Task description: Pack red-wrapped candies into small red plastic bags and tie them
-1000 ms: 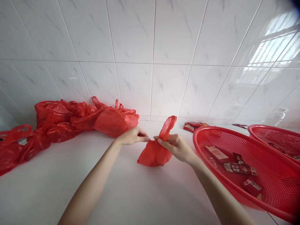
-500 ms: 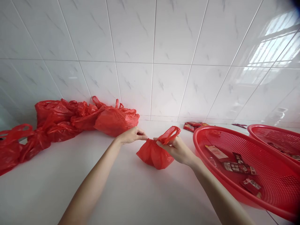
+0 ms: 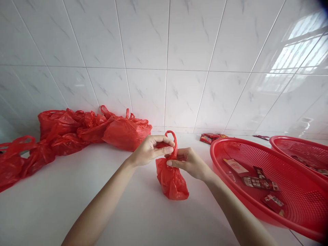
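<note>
A small red plastic bag (image 3: 173, 182) stands on the white counter in front of me, its top gathered and twisted into a neck with a handle loop rising above. My right hand (image 3: 188, 163) pinches that neck between thumb and fingers from the right. From the left, my left hand (image 3: 153, 148) has its thumb and fingers closed at the handle loop, just above the right hand. What the bag contains is hidden.
Several filled red plastic bags (image 3: 125, 133) are heaped along the wall at left. At right stand a red plastic basket (image 3: 302, 194) holding a few packets (image 3: 258, 182) and a second red basket (image 3: 294, 141). Small red packets (image 3: 211, 137) lie by the tiled wall (image 3: 146, 34).
The bag has turned and its handle loop now points up. My left hand has moved right and up onto the loop, while my right hand has shifted its pinch to the gathered neck.
</note>
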Tool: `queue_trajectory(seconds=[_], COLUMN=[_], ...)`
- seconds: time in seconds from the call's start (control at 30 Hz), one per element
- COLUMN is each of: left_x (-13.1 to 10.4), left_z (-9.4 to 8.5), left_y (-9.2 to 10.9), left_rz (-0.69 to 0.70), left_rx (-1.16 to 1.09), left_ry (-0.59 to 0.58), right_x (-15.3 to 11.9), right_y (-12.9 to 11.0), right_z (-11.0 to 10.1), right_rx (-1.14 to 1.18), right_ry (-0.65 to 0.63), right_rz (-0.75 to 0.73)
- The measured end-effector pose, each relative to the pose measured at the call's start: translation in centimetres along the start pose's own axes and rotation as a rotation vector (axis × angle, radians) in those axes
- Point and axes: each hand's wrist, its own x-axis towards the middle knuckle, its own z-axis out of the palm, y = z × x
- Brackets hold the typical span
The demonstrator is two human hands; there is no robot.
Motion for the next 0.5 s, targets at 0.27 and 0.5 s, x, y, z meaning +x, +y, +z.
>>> queue_trajectory(seconds=[0.27,0.5], left_x=[0.3,0.3], left_z=[0.4,2.7], left_y=[-0.8,-1.6], left_rz=[-0.079,-0.141], left_rx=[-0.106,-0.185], left_ry=[-0.036,-0.2], right_x=[-0.4,-1.6], right_y=[-1.0,-2.1], right_z=[-1.0,-0.9], right_rx=[-0.079,-0.416], right_ry=[0.178,0.3], right_rz=[-0.107,-0.142])
